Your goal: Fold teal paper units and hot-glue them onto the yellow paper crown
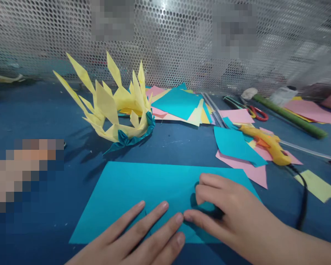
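Note:
A large blue sheet of paper (143, 180) lies flat on the table before me, its lower edge partly covered. My left hand (135, 235) rests on the sheet's near part with fingers stretched out and spread. Beside it, my right hand (228, 209) touches the paper with the thumb tip close to the left fingertips. Its fingers are curled but stand apart from the thumb, and I see nothing between them. Beyond the sheet stands a folded yellow paper crown (107, 106) with tall points and a blue folded trim (132, 138) at its front.
Behind the crown lies a pile of coloured paper (179, 103). At right are a yellow glue gun (267, 141) with a black cord, paper scraps (239, 145), red-handled scissors (259, 113) and a green stick (289, 116). A perforated metal panel (168, 44) borders the back. A pixelated shape (19, 173) enters at left.

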Demonstrator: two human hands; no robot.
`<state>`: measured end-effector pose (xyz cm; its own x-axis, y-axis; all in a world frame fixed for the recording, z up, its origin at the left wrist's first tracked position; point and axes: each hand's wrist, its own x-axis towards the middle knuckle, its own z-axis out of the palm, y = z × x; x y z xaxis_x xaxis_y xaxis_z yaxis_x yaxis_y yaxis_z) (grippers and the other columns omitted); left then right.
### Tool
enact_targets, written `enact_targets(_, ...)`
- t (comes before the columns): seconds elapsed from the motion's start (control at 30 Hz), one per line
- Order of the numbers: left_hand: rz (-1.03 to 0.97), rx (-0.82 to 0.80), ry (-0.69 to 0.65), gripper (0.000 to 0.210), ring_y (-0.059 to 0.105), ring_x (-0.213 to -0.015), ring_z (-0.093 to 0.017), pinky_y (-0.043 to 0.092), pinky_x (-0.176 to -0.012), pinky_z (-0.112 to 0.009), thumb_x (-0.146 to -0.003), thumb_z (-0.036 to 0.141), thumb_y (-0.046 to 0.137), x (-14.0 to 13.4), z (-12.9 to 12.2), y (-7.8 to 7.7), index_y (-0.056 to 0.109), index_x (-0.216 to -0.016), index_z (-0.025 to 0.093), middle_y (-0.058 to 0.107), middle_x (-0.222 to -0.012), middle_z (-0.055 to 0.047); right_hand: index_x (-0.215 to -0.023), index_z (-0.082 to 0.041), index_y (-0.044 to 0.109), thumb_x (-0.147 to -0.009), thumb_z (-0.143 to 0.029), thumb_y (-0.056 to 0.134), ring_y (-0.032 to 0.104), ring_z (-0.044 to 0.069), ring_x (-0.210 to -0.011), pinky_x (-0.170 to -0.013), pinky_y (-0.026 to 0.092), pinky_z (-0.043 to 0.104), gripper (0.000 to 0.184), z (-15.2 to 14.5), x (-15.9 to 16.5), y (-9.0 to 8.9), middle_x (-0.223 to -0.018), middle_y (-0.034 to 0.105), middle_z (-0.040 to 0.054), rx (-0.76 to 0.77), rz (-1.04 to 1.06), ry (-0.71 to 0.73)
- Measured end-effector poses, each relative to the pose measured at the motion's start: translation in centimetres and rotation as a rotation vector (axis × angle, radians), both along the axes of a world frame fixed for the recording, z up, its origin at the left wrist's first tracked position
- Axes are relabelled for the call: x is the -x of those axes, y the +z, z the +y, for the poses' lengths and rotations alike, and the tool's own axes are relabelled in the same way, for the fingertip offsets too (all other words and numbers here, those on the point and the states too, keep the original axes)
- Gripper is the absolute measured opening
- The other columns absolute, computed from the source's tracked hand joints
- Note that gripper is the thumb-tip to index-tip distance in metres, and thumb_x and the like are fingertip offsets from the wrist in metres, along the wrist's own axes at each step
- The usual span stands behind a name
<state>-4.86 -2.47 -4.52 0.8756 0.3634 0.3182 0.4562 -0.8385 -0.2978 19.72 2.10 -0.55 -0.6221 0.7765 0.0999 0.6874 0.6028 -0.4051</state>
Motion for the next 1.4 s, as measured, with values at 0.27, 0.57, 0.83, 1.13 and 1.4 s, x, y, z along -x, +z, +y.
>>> enact_targets(0.27,-0.127,0.019,0.071,0.040,0.033,-0.136,-0.017,0.008,-0.119,-0.040,-0.099,0.028,0.025,-0.4,-0.5,-0.9,0.051,-0.130,0.029,0.049,-0.143,0.009,-0.075,-0.022,0.050,-0.070,-0.045,0.075,0.049,0.016,-0.066,-0.055,0.034,0.027,0.034,-0.2,0.4,1.2,-0.082,0.051,-0.0009,0.121,-0.059,-0.044)
enact_targets(0.57,-0.091,0.021,0.058,0.040,0.033,-0.137,-0.018,0.008,-0.118,-0.042,-0.099,0.026,0.027,-0.2,-0.3,-1.0,0.048,-0.133,0.029,0.046,-0.145,0.007,-0.088,-0.026,0.050,-0.072,-0.017,0.066,0.047,0.013,-0.070,-0.060,0.038,0.025,0.025,0.7,-0.4,2.3,-0.089,0.050,-0.0035,0.420,-0.011,-0.078)
enact_targets(0.83,0.018,-0.030,-0.010,0.041,0.036,-0.134,-0.023,0.006,-0.117,-0.048,-0.098,0.031,0.033,0.3,0.2,-0.3,0.047,-0.136,0.025,0.046,-0.146,0.001,-0.105,-0.034,0.054,-0.078,-0.009,0.060,0.053,0.011,-0.078,-0.067,0.043,0.021,0.037,2.6,-2.4,3.4,-0.088,0.053,-0.0054,0.635,-0.012,0.014)
enact_targets(1.13,0.057,-0.053,-0.035,0.041,0.040,-0.132,-0.023,0.005,-0.117,-0.049,-0.096,0.027,0.036,0.3,0.6,0.2,0.047,-0.136,0.026,0.046,-0.146,0.002,-0.106,-0.026,0.060,-0.084,-0.024,0.062,0.057,0.013,-0.083,-0.071,0.046,0.025,0.021,3.8,-2.6,3.7,-0.093,0.061,-0.0008,0.753,0.102,0.017)
enact_targets(1.4,-0.006,-0.044,0.009,0.041,0.041,-0.132,-0.020,0.008,-0.118,-0.045,-0.097,0.024,0.033,0.1,-0.2,-0.1,0.050,-0.133,0.027,0.052,-0.141,0.003,-0.090,-0.029,0.061,-0.075,-0.031,0.075,0.052,0.018,-0.098,-0.084,0.041,0.031,0.021,0.4,0.2,2.1,-0.100,0.055,-0.0032,0.439,0.059,-0.092)
